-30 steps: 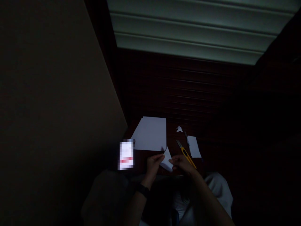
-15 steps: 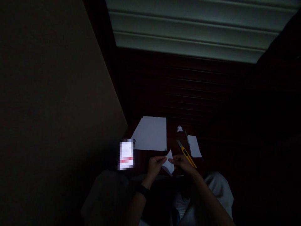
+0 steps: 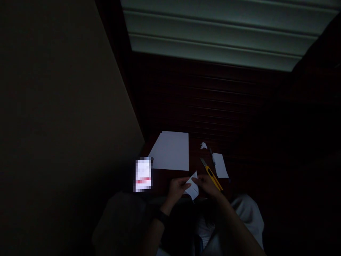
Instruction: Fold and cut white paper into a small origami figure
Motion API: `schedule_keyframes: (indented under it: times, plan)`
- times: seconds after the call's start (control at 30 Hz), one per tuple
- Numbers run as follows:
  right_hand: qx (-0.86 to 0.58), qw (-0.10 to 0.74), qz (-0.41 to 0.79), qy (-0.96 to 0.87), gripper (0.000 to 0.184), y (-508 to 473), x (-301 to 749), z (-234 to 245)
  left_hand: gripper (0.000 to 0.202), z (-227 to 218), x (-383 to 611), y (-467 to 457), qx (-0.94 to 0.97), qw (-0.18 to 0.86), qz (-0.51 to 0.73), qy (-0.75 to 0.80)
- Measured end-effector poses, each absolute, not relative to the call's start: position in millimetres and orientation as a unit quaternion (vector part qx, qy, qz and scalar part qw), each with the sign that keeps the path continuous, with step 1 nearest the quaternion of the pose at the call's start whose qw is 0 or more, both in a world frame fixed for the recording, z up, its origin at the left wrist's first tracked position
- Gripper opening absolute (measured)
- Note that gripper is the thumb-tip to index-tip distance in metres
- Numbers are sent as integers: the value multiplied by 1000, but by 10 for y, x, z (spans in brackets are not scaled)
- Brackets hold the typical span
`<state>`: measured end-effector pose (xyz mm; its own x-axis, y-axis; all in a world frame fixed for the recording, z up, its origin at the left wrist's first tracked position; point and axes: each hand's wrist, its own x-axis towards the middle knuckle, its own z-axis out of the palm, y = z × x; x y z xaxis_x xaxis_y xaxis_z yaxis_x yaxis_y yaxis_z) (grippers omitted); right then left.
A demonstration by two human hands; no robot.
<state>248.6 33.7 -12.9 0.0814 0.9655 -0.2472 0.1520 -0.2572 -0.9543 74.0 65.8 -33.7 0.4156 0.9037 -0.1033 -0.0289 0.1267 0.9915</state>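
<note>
A small folded piece of white paper [image 3: 193,191] is pinched between my two hands, over the near edge of the dark table. My left hand [image 3: 178,188] grips its left side, thumb on top. On its upper right side, my right hand [image 3: 207,184] closes with thumb and fingers. Creases run across the paper, and one corner points up. Just beyond my right hand lies a yellow utility knife [image 3: 211,176] with its blade out. The fingers under the paper are hidden.
A stack of white sheets [image 3: 172,151] lies at the back left. Right of it are a small white paper figure [image 3: 204,145], a dark pen [image 3: 212,155] and a white paper piece [image 3: 220,165]. A bright, pixelated screen [image 3: 143,174] stands at the left. Walls close in behind and left.
The folded paper has turned a little between my fingers, showing more of its creased face. My right thumb has shifted up along its edge. Things on the table stay put.
</note>
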Motion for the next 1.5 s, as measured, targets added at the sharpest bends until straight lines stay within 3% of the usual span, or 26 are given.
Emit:
schedule_keyframes:
  times: [1.5]
  plan:
    - [-599,421,520,-439,42,357,2492,-187,32,-327,758,625,596,576,365,424]
